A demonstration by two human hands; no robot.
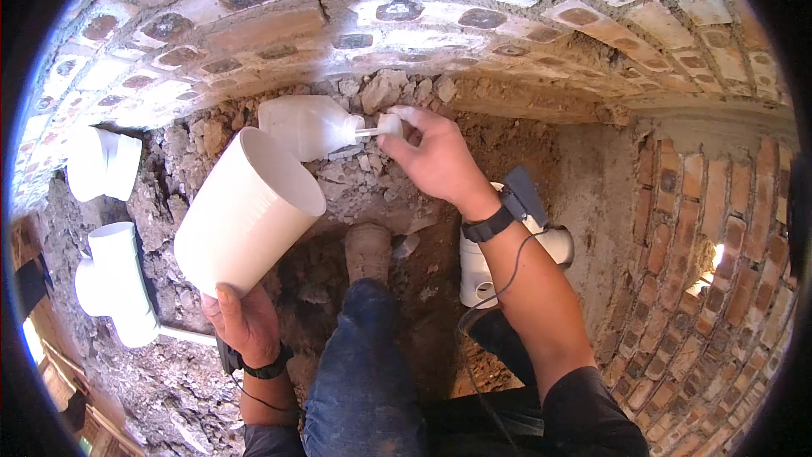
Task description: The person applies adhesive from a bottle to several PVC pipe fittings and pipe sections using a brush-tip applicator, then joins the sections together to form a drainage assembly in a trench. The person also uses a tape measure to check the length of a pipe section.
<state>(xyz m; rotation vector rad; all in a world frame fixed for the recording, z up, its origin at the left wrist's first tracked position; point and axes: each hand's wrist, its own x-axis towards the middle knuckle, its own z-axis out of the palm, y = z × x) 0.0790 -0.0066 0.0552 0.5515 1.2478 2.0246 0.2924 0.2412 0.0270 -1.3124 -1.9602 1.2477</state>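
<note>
My left hand [245, 322] grips the lower end of a wide white plastic pipe [233, 220], with its open end tilted up and to the right. In my right hand [436, 153], a white cap [390, 125] is pinched between thumb and fingers. A pale applicator stem [366, 131] runs from the cap to the mouth of a translucent white plastic bottle [304, 125]. The bottle rests on the rubble behind the pipe, its neck toward my right hand. Whether the stem's tip is inside the neck is hard to see.
White pipe fittings [103, 164] lie at the left, among them a branched one [123, 284]. Another white fitting [484, 271] stands beside my right forearm. A brick wall [474, 26] rises at the back, another [702, 254] at right. My dusty boot [368, 250] is on the dug soil.
</note>
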